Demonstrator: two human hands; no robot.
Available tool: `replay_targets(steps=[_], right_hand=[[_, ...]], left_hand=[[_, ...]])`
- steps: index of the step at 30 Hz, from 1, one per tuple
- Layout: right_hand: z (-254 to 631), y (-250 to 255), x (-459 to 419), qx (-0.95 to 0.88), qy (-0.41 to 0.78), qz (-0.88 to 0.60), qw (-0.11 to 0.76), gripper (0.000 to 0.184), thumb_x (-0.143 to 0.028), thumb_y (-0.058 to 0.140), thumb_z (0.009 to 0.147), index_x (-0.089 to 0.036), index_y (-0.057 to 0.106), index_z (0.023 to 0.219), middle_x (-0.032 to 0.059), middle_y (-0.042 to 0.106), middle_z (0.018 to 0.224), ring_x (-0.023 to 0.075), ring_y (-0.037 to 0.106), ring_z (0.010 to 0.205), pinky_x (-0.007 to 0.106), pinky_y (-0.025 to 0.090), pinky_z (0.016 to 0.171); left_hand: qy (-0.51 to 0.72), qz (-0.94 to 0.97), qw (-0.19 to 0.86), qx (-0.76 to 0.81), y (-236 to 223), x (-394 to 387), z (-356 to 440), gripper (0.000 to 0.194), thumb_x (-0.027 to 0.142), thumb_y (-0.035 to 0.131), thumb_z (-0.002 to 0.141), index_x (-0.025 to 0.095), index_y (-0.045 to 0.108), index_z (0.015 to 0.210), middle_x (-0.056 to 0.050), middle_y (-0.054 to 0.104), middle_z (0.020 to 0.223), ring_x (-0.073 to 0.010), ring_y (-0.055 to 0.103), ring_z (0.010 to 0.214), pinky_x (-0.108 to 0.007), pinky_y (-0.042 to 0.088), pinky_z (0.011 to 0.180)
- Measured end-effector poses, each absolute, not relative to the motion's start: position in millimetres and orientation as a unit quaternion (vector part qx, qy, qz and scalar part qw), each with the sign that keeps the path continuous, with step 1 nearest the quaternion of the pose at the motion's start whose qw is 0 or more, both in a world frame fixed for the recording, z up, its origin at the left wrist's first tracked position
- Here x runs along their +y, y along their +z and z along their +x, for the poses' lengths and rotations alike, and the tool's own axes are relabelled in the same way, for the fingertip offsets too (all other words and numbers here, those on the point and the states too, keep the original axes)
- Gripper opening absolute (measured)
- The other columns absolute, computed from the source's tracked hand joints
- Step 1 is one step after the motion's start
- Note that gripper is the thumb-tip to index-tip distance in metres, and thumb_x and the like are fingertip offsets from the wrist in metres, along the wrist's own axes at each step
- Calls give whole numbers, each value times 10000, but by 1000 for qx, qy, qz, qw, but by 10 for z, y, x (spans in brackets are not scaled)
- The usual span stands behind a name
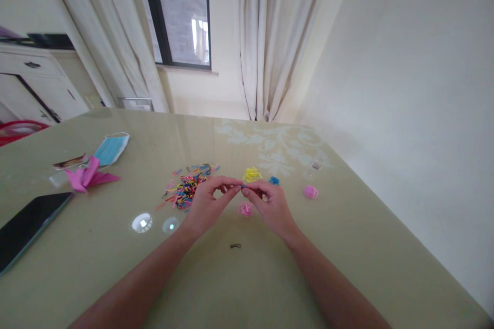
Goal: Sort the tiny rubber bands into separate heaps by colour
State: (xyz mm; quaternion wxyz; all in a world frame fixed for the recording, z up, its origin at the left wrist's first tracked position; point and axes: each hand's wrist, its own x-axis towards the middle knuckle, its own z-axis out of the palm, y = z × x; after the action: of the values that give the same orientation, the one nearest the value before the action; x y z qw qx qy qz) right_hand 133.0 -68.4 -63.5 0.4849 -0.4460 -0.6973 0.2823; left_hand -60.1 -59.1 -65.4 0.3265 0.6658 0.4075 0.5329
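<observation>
My left hand (pixel 210 203) and my right hand (pixel 272 205) meet above the middle of the table, fingertips pinched together. Between them is a small blue rubber band (pixel 243 186), mostly hidden by the fingers. A mixed heap of colourful rubber bands (pixel 187 187) lies just left of my left hand, partly behind it. Beyond my fingers sit a yellow pile of bands (pixel 251 174) and a small blue pile (pixel 274 180). Under my hands is a pink pile (pixel 246 209). One black rubber band (pixel 235 245) lies alone between my forearms.
On the right lie a pink round object (pixel 311 192) and a small clear item (pixel 317 165). A phone (pixel 31 223), pink folded paper (pixel 90 176) and a blue face mask (pixel 111 149) are on the left. The glossy table (pixel 193 282) meets a wall at right.
</observation>
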Motion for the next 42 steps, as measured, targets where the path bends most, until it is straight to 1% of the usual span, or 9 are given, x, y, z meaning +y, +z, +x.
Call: replay_targets(steps=[4,8,13,16,20,26,29,36,42], right_hand=[[1364,-596,-692,-728,249,-425,476,244,-365,638,1019,-221,802,909,34,756,798,175,652,723,290,477,679],[1369,-558,-715,-756,259,-369,475,268,-331,560,1065,-234,789,966,42,769,865,179,691,797,301,512,757],[1375,-528,-729,-729,242,-407,494,224,-382,666,1011,-235,802,911,28,737,782,166,620,688,288,480,660],[1378,-515,-736,-710,249,-402,523,166,-362,725,974,-240,816,910,17,726,761,154,588,651,277,467,627],[1372,-496,-760,-711,243,-376,542,134,-336,732,974,-259,825,916,11,718,747,159,590,667,291,487,649],[1379,-494,-775,-714,230,-369,549,135,-368,760,954,-263,833,911,26,730,752,172,602,672,321,506,648],[1382,-494,-774,-712,230,-364,554,114,-367,783,939,-270,839,914,25,732,745,174,602,668,323,509,640],[1397,-453,-786,-702,232,-356,572,44,-308,816,914,-276,845,918,11,722,737,161,586,654,300,480,614],[1405,-451,-794,-702,234,-353,573,48,-316,823,912,-277,845,929,16,732,753,165,595,665,303,486,621]], left_hand=[[526,677,310,411,-624,-609,-606,145,343,746,913,254,848,965,-40,822,892,-193,694,790,-314,541,760],[518,684,318,403,-576,-601,-627,173,372,719,934,237,827,939,-46,798,881,-191,681,810,-304,521,757],[497,650,429,382,-548,-582,-626,298,489,725,915,197,783,902,-40,730,807,-174,641,767,-284,505,712],[497,620,477,375,-540,-594,-603,364,552,747,882,188,760,881,-18,682,757,-156,603,727,-271,492,691],[492,601,503,378,-519,-627,-579,424,610,736,873,189,721,827,-6,640,726,-148,571,702,-270,484,687],[482,591,520,385,-498,-665,-558,484,678,710,861,200,674,796,1,602,713,-153,552,698,-281,486,706],[484,584,529,381,-499,-671,-551,487,680,713,860,200,670,786,7,584,701,-148,534,688,-275,467,696],[497,575,544,357,-501,-678,-564,414,601,744,883,195,699,814,11,584,718,-137,518,693,-263,453,697],[502,568,556,342,-546,-673,-573,379,561,746,903,188,713,845,10,581,725,-133,509,698,-262,432,693]])
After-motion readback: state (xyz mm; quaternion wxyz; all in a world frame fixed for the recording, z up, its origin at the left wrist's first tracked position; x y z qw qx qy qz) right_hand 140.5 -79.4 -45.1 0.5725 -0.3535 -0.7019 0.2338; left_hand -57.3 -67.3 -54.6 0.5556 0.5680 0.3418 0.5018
